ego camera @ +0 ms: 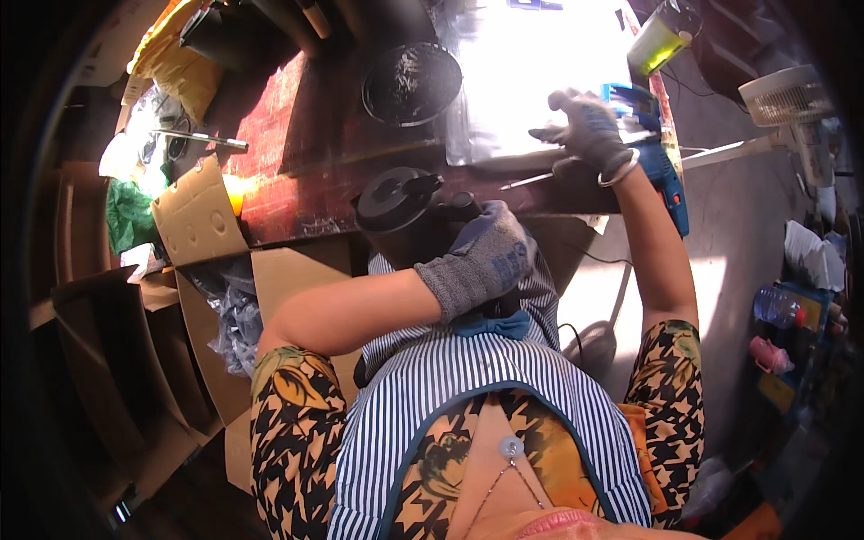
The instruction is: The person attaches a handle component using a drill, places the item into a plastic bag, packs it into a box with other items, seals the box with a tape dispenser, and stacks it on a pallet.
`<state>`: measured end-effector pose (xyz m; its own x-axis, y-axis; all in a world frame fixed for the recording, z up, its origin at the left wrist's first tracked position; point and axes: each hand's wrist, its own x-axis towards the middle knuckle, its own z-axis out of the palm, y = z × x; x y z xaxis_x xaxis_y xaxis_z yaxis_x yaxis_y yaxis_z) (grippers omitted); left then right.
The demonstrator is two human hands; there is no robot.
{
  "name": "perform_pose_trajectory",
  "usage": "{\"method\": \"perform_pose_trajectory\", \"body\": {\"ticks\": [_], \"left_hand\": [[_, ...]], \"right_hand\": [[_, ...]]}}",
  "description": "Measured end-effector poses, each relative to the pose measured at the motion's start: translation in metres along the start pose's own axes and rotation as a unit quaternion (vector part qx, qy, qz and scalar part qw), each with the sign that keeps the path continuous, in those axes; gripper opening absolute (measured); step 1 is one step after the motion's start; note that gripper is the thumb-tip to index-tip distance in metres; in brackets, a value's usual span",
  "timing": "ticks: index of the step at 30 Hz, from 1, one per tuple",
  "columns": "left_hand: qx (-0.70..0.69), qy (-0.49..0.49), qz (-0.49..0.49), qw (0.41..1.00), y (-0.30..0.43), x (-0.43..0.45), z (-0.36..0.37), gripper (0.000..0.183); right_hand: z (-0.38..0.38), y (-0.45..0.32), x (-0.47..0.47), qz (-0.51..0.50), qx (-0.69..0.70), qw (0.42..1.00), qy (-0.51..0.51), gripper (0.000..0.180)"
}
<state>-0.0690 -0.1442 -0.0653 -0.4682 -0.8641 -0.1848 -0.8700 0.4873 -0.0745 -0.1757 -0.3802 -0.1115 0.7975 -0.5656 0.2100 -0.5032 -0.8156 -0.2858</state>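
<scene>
My left hand [496,253], in a grey knit glove, is closed around the handle of a black lidded kettle [398,202]. The kettle is in front of my apron [466,368], at the near edge of the dark red table [310,196]. My right hand [590,128], also gloved, is raised over the table's right side with its fingers apart. A screwdriver [530,181] lies just below that hand; its handle is partly hidden. Close beside the right wrist is a blue corded-looking power tool [665,182] with a red button. A blue object [634,101] behind the fingers is blurred.
A round dark disc [412,84] with a glossy surface lies on the table beside a sunlit white sheet [533,67]. Open cardboard boxes [202,209] stand at left, one holding plastic bags [236,317]. A yellow-green container [665,37] and a fan [786,98] are at right.
</scene>
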Motion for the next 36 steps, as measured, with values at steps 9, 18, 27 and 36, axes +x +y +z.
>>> {"method": "perform_pose_trajectory", "body": {"ticks": [9, 18, 27, 36], "left_hand": [[-0.421, 0.382, -0.225, 0.791, -0.171, -0.038, -0.070, 0.028], [-0.424, 0.130, -0.151, 0.884, -0.200, 0.168, -0.004, 0.040], [-0.511, 0.334, -0.074, 0.789, -0.236, 0.079, 0.022, 0.023], [-0.400, 0.559, -0.247, 0.684, -0.114, -0.111, 0.047, 0.022]], "right_hand": [[-0.017, 0.049, 0.018, 0.273, 0.558, 0.783, -0.014, 0.029], [0.011, 0.090, 0.029, 0.061, 0.322, 0.945, 0.021, 0.019], [-0.021, 0.021, -0.040, 0.202, 0.773, 0.587, -0.130, 0.013], [-0.003, -0.089, -0.091, -0.081, 0.551, 0.830, -0.027, 0.019]]}}
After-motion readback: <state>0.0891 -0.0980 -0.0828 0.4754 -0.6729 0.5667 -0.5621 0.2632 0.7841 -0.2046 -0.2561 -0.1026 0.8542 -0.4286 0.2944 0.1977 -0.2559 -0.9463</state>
